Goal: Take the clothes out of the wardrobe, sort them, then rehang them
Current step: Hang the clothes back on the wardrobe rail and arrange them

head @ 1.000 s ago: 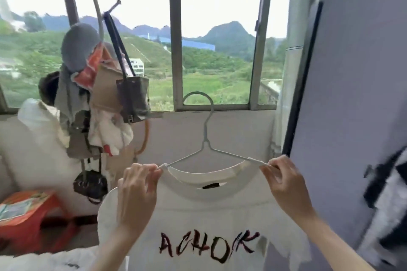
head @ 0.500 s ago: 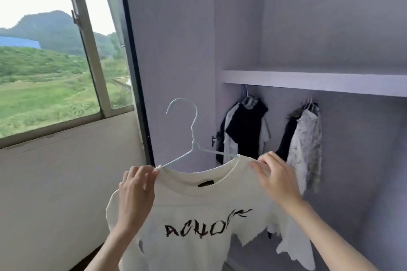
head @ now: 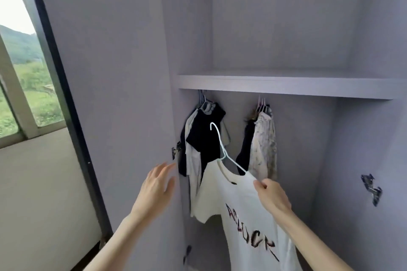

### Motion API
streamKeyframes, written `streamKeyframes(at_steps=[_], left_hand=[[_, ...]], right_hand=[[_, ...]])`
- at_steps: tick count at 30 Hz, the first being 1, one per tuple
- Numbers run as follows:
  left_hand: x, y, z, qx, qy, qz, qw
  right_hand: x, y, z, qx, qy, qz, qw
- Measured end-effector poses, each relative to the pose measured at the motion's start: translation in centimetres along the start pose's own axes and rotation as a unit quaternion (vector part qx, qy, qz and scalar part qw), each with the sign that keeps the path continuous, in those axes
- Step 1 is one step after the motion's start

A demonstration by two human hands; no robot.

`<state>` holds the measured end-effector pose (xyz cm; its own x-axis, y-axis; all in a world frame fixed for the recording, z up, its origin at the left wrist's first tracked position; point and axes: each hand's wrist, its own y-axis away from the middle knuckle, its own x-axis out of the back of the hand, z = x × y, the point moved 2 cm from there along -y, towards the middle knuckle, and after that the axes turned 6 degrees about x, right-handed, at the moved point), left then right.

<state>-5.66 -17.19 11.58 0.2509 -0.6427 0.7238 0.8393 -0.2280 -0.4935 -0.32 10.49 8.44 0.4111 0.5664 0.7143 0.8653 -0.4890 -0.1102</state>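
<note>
Right grip [head: 269, 193] holds hanger [head: 222, 149] before hung clothes [head: 204, 138].

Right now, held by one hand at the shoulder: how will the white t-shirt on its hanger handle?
Probably floppy: the white t-shirt drapes limp below the right hand. Likely light, since one pinch carries it. The hanger sits tilted, so the shirt may slide off.

left hand [head: 155, 185]: bare, no rings | right hand [head: 272, 196]: bare | forearms: unsleeved
</note>
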Motion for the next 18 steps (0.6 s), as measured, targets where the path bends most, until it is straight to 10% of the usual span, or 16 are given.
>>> streamKeyframes(at_steps=[18], left_hand=[[-6.3, -24.6, 0.9, -0.029, -0.12, 0.012, 0.992]], right_hand=[[-5.9, -21.4, -7.6, 0.117, -0.233, -0.036, 0.965]])
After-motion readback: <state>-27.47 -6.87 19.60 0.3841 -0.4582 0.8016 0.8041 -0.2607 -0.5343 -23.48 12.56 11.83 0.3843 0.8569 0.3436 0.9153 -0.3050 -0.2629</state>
